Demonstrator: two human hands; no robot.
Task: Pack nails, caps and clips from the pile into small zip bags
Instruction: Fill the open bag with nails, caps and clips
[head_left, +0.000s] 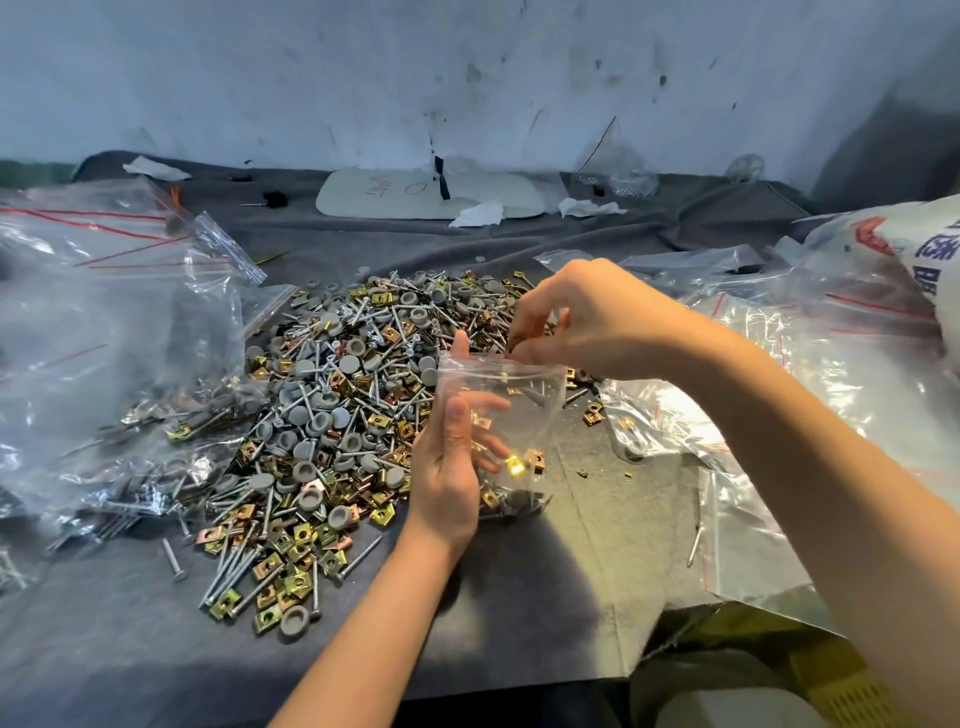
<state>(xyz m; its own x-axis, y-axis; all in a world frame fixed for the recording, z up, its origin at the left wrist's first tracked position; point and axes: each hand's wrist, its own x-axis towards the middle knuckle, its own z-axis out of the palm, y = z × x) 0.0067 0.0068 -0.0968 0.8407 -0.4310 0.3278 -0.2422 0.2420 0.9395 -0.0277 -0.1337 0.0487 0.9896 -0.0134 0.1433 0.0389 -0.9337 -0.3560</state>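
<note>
I see the left hand (449, 467) at the centre of the frame gripping a small zip bag (524, 384) upright, thumb on its near face and fingers (488, 402) curled behind, visible through the plastic. Brass clips and a few dark pieces lie in the bag's bottom. The right hand (587, 317) sits at the bag's open mouth, its fingertips bunched together; whether they pinch a piece or the rim I cannot tell. The pile (337, 395) of nails, grey caps and clips spreads just left of the bag on the cloth-covered counter (130, 639). Filled bags (104, 338) crowd the left edge, flat clear bags (779, 415) lie at right, and a printed sack (924, 249) shows upper right.
</note>
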